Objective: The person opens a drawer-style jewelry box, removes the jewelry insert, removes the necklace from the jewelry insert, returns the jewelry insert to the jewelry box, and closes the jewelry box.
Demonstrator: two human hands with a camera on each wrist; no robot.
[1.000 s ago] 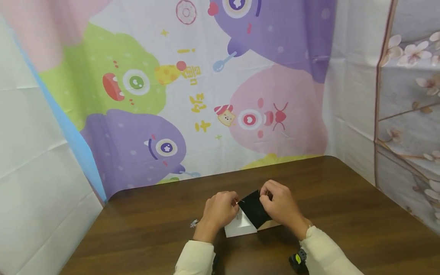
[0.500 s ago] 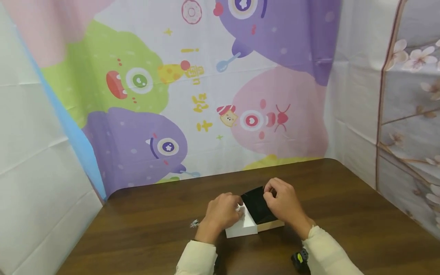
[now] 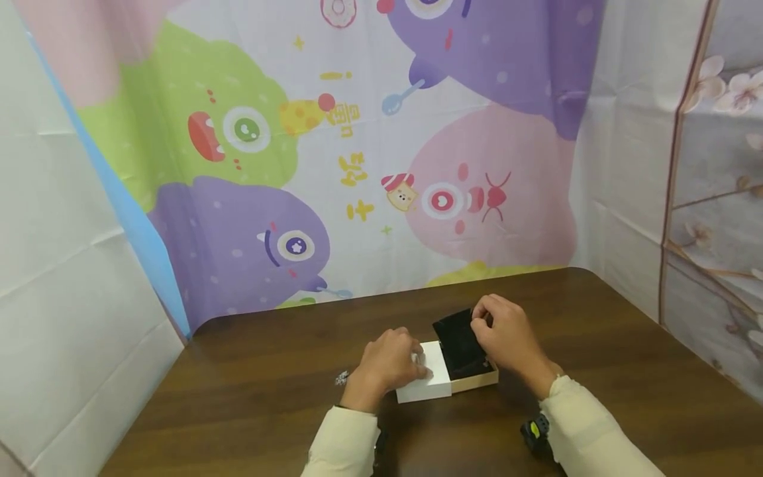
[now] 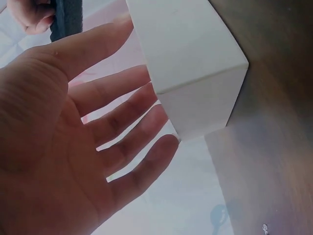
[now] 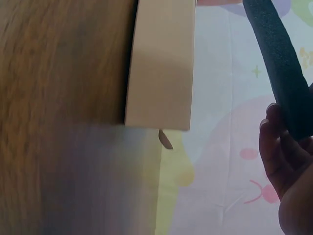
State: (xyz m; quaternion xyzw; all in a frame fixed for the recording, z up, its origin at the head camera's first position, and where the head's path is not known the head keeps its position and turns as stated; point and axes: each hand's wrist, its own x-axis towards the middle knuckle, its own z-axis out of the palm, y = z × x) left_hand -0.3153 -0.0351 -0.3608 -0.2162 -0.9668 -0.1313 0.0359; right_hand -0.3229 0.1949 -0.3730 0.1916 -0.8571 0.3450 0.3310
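A small box lies on the table, made of a white sleeve [image 3: 423, 387] with a kraft-brown drawer [image 3: 475, 382] pulled partway out to the right. My left hand [image 3: 390, 364] rests on the white sleeve. In the left wrist view its fingers are fairly straight, with the tips touching the sleeve's edge. My right hand [image 3: 503, 334] pinches a black foam pad [image 3: 459, 344] by its right side. The pad is tilted over the open drawer, its far edge raised. In the right wrist view the foam pad [image 5: 279, 63] stands clear above the drawer's side. The drawer's inside is hidden.
A small silvery trinket [image 3: 342, 377] lies on the brown table [image 3: 268, 411], left of my left hand. A cartoon-print curtain [image 3: 357, 165] hangs behind the table's back edge.
The black foam pad has shifted right, off the white sleeve and over the drawer, with my right hand. My left hand has gone from the pad's left corner to the sleeve.
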